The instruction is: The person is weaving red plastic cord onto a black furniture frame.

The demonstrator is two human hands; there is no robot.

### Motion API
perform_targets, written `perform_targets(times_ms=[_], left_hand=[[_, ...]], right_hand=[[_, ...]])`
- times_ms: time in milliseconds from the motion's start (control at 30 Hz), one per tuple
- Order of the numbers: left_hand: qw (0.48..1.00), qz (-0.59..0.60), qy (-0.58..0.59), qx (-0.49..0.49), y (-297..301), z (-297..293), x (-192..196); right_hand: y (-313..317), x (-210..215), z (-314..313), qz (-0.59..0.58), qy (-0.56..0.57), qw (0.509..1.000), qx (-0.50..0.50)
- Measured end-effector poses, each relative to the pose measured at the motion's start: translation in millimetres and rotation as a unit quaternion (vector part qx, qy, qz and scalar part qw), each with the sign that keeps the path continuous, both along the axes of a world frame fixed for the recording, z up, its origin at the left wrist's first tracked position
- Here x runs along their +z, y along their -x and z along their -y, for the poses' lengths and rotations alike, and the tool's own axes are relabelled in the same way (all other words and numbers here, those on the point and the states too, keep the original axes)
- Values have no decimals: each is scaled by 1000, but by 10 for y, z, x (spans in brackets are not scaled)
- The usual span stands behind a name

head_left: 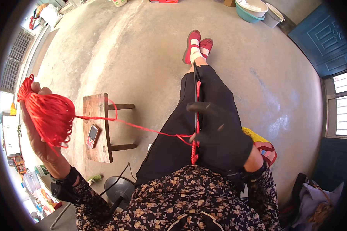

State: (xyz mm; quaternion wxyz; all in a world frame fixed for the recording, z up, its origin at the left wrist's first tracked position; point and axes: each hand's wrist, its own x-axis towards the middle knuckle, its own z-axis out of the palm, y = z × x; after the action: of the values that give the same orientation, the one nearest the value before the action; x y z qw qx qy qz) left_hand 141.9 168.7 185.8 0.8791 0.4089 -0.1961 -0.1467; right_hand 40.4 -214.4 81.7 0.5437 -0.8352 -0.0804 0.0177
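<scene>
The person is sitting with legs stretched out over a bare concrete floor, and wide open room is lying ahead of the red shoes and to both sides of the legs. The left hand is lifted well out to the left of the lap, clenching a thick bundle of red cord looped over its fingers. One strand of the cord is running taut from the bundle across to the lap. There the right hand, wearing a black glove, is resting on the black trousers and pinching a thin dark stick together with a red braided piece that is hanging down toward the floral blouse.

A small wooden stool is standing just left of the lap, under the strand, with a small phone lying on its top. A grey round stand with a cable is sitting below the stool. Right of the lap, a yellow and red bag is lying close against the thigh. Far beyond the shoes, stacked basins are sitting near a blue door.
</scene>
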Motion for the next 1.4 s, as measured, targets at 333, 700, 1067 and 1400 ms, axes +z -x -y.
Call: perform_targets(times_ms=[333,700,1067,1400], left_hand=[[973,-5,-171,155,139,357,-517],[759,100,-634,-109,801,1962,-1453],[932,-31,-361,-5,594,1579,-1432],[580,450,-665,-136,680,1759,-1439]], right_hand=[[-130,-534,149,-63,-402,913,24],[777,17,162,-290,-529,796,-52],[459,-223,460,5,121,961,-248],[494,-495,24,-105,194,975,11]])
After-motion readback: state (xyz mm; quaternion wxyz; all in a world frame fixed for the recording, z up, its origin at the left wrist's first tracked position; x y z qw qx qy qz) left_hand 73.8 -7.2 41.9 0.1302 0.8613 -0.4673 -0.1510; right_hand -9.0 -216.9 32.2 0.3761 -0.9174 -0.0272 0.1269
